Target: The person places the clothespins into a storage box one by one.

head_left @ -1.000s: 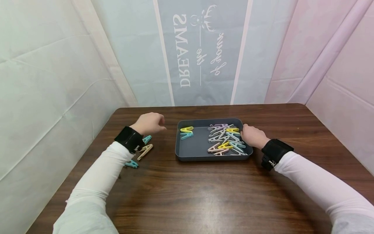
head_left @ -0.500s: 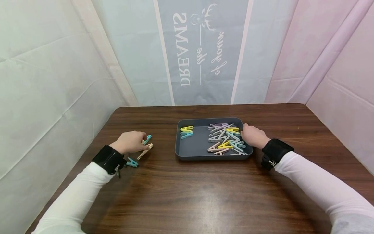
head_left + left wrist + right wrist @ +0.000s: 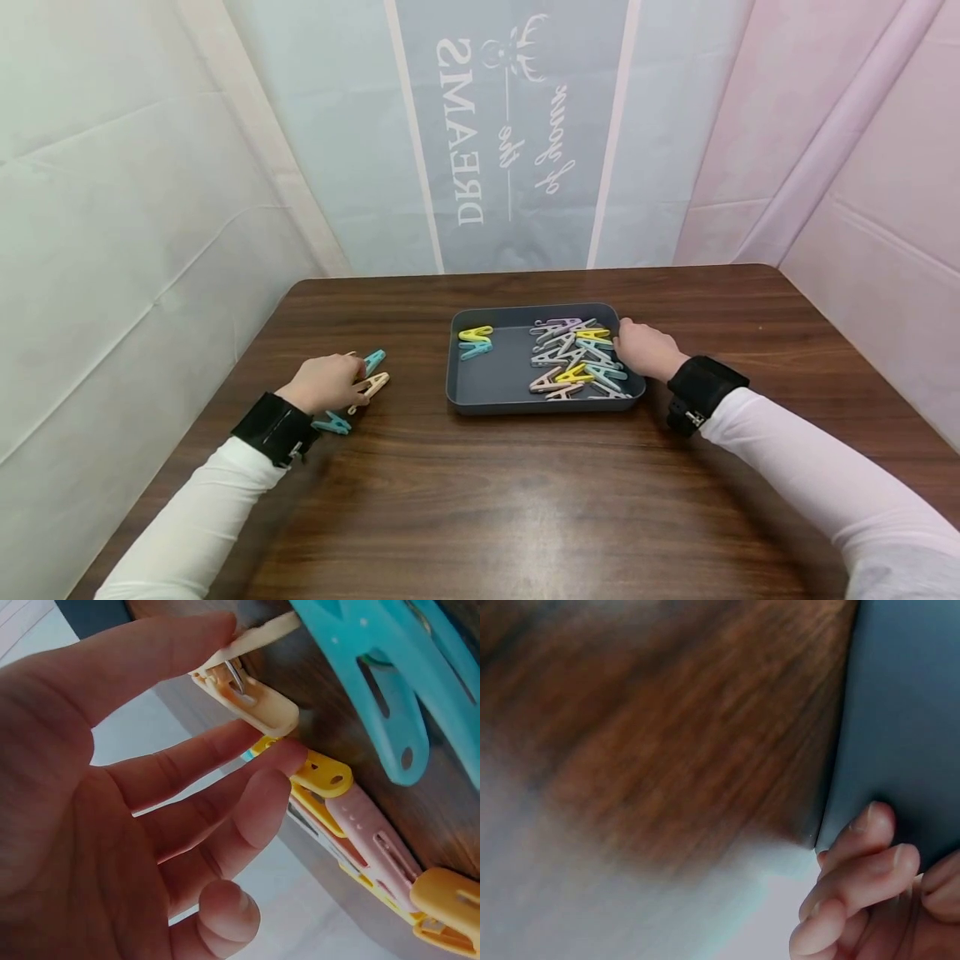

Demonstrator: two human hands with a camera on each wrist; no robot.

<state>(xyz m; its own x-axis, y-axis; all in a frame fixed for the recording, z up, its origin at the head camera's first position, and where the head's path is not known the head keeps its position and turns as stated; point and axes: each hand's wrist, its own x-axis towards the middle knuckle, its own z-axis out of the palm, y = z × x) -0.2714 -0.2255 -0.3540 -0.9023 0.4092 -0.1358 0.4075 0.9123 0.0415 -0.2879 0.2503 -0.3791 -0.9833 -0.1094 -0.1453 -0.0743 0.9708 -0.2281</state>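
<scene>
In the head view my left hand (image 3: 322, 383) is over a small group of clothespins left of the tray. Its thumb and index finger pinch a cream clothespin (image 3: 262, 709), while the other fingers are bent loosely beside it. Close by lie a turquoise clothespin (image 3: 374, 361) and another turquoise clothespin (image 3: 333, 423). Yellow, pink and orange clothespins (image 3: 375, 832) show beyond the fingers in the left wrist view. My right hand (image 3: 648, 350) grips the right rim of a dark grey tray (image 3: 487, 383); its curled fingers (image 3: 870, 874) touch the outer wall.
Inside the tray, many mixed clothespins (image 3: 573, 358) fill the right side. A yellow clothespin (image 3: 476, 333) and a turquoise clothespin (image 3: 476, 348) lie at its left. The brown wooden table (image 3: 480, 492) meets hanging cloth (image 3: 300, 208) at the back and sides.
My left hand has come down and leftward from near the tray to the clothespins on the table, and now pinches the cream one. My right hand stays on the tray rim.
</scene>
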